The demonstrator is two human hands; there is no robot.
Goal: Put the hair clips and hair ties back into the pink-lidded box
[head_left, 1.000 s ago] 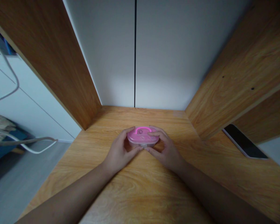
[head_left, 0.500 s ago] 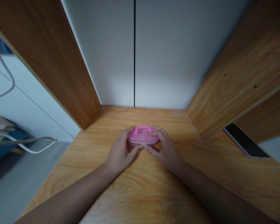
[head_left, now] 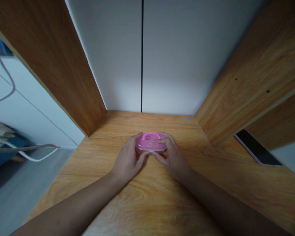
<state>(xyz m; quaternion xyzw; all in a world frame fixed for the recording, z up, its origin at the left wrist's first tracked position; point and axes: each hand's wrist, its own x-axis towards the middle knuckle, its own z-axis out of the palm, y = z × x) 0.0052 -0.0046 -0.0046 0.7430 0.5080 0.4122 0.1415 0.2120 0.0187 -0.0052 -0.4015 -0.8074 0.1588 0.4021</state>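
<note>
The small pink translucent plastic case [head_left: 150, 143] sat mid-frame on the light wooden desk [head_left: 147, 203], clasped at both ends by the left hand [head_left: 127, 161] and right hand [head_left: 173, 159], thumbs at its front edge. Uneven thumb pressure might make it skid or pop open. Its lid marks were too small to read.
</note>
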